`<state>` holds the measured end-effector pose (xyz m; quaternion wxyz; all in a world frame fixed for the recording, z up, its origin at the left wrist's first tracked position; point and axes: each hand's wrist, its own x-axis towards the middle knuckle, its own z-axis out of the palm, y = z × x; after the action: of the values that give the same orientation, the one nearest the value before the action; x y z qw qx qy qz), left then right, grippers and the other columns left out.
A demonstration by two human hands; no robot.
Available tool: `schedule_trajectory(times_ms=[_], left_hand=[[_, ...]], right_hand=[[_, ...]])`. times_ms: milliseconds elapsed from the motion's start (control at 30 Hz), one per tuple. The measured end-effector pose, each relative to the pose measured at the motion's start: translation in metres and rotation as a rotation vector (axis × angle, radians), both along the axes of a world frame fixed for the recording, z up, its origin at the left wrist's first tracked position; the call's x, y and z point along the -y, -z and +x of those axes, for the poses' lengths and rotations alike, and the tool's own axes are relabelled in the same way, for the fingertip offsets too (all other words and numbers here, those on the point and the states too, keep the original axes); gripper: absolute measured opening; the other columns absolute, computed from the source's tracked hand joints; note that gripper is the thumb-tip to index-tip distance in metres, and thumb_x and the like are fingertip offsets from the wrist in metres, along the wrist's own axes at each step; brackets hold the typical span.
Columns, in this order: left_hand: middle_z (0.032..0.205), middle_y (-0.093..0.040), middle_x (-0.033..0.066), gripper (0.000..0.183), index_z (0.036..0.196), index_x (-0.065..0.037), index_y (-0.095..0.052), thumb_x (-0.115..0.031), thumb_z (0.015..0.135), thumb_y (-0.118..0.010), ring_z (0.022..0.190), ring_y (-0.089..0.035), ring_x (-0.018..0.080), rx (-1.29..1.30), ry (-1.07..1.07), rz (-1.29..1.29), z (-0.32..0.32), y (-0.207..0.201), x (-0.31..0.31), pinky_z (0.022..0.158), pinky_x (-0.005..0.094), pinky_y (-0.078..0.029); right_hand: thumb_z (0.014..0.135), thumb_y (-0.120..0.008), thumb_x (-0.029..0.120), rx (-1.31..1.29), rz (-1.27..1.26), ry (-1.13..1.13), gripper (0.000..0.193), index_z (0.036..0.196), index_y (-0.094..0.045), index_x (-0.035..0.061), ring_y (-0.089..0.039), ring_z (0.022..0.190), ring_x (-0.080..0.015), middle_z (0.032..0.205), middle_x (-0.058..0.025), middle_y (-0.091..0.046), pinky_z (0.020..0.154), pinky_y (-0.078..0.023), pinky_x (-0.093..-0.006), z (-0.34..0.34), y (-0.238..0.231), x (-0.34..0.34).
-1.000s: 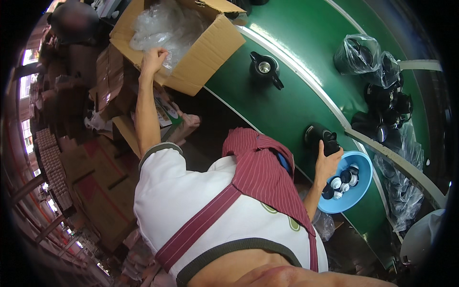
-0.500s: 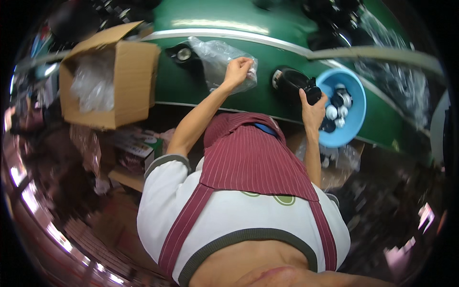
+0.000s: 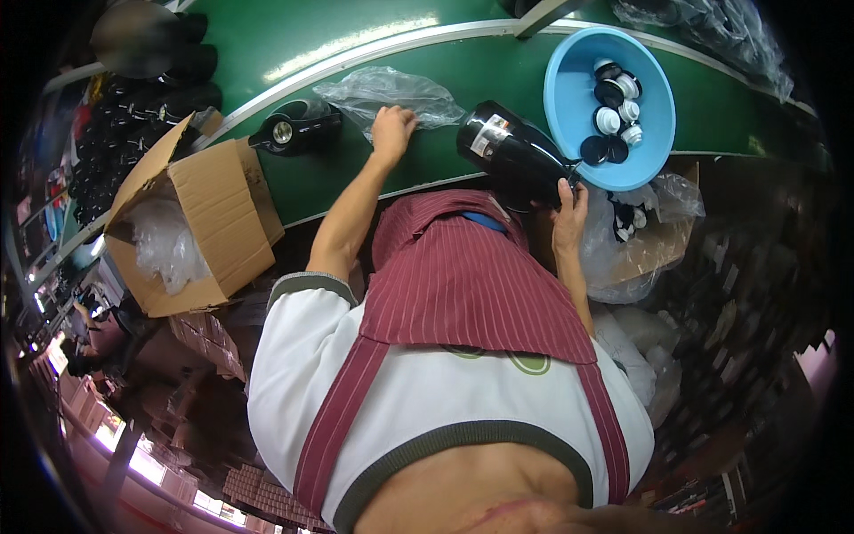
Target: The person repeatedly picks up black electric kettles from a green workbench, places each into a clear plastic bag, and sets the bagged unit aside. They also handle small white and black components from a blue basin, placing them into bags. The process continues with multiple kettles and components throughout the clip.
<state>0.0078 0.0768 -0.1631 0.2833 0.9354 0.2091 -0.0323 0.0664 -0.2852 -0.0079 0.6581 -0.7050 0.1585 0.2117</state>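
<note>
My left hand [image 3: 392,133] has its fingers curled down on a clear plastic bag [image 3: 391,89] that lies crumpled on the green bench. In my right hand [image 3: 568,218] is the narrower top end of a glossy black thermos jug [image 3: 509,147] with a pale label near its base. The jug lies tilted, its base toward the bag and its top toward me; part of the grip is hidden. Left of the bag, a second black jug [image 3: 307,127] with a handle lies on the bench, a round silvery end showing.
A light blue basin [image 3: 562,98] holding several black and white stoppers stands right of the jug. At left an open cardboard box [image 3: 222,222] contains clear plastic bags. Below the basin is another carton [image 3: 663,249] with plastic film. A metal rail [image 3: 356,49] runs behind the bench.
The view has turned, shifting the bench and basin. The held jug has swung out lengthwise, its base now close to the bag. My left hand is lower on the bag, which has flattened.
</note>
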Motion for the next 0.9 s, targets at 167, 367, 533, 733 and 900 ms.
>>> schedule_trajectory(times_ms=[167, 367, 533, 733, 900], left_hand=[[0.091, -0.077, 0.009, 0.036, 0.106, -0.003, -0.077, -0.036, 0.1, -0.064, 0.081, -0.07, 0.0156, -0.011, -0.233, -0.668, 0.008, 0.032, -0.024, 0.074, 0.0317, -0.053], [0.088, -0.077, 0.0111, 0.037, 0.103, -0.005, -0.078, -0.039, 0.1, -0.062, 0.081, -0.069, 0.013, 0.066, -0.406, -0.962, -0.009, 0.055, -0.028, 0.072, 0.0332, -0.051], [0.067, -0.064, 0.0198, 0.031, 0.096, -0.004, -0.075, -0.033, 0.097, -0.066, 0.064, -0.068, 0.025, 0.083, -0.304, -0.34, -0.018, -0.026, -0.033, 0.062, 0.0416, -0.049], [0.077, -0.071, 0.0164, 0.016, 0.095, -0.007, -0.074, -0.021, 0.096, -0.067, 0.069, -0.073, 0.0312, 0.451, -0.105, -0.163, -0.007, -0.079, -0.016, 0.059, 0.0409, -0.054], [0.088, -0.074, 0.0133, 0.02, 0.112, -0.012, -0.072, -0.014, 0.092, -0.067, 0.071, -0.072, 0.0329, 0.551, 0.321, -0.222, 0.004, -0.102, 0.026, 0.06, 0.0404, -0.057]], right_hand=[[0.099, -0.062, 0.038, -0.271, 0.425, -0.005, 0.043, 0.13, -0.055, 0.0083, -0.066, 0.11, -0.0208, 0.123, -0.0063, -0.065, 0.075, -0.062, -0.0374, -0.015, 0.019, -0.005], [0.095, -0.064, 0.048, -0.608, 0.566, -0.07, 0.059, 0.13, -0.057, 0.0018, -0.067, 0.106, -0.0306, 0.122, -0.0165, -0.066, 0.086, -0.06, -0.0499, -0.02, 0.064, -0.079], [0.093, -0.073, 0.034, -0.516, 0.562, -0.022, 0.053, 0.128, -0.052, 0.0004, -0.067, 0.104, -0.0285, 0.116, -0.0184, -0.063, 0.086, -0.06, -0.0455, -0.029, 0.087, -0.089], [0.075, -0.09, 0.027, 0.405, -0.152, -0.553, 0.082, 0.134, -0.039, 0.003, -0.063, 0.104, -0.0252, 0.117, -0.0158, -0.059, 0.091, -0.052, -0.037, -0.036, 0.069, -0.103], [0.08, -0.087, 0.036, 0.223, 0.031, -0.273, 0.078, 0.13, -0.041, -0.0017, -0.064, 0.104, -0.0263, 0.113, -0.0175, -0.062, 0.091, -0.051, -0.0363, -0.019, 0.091, -0.128]])
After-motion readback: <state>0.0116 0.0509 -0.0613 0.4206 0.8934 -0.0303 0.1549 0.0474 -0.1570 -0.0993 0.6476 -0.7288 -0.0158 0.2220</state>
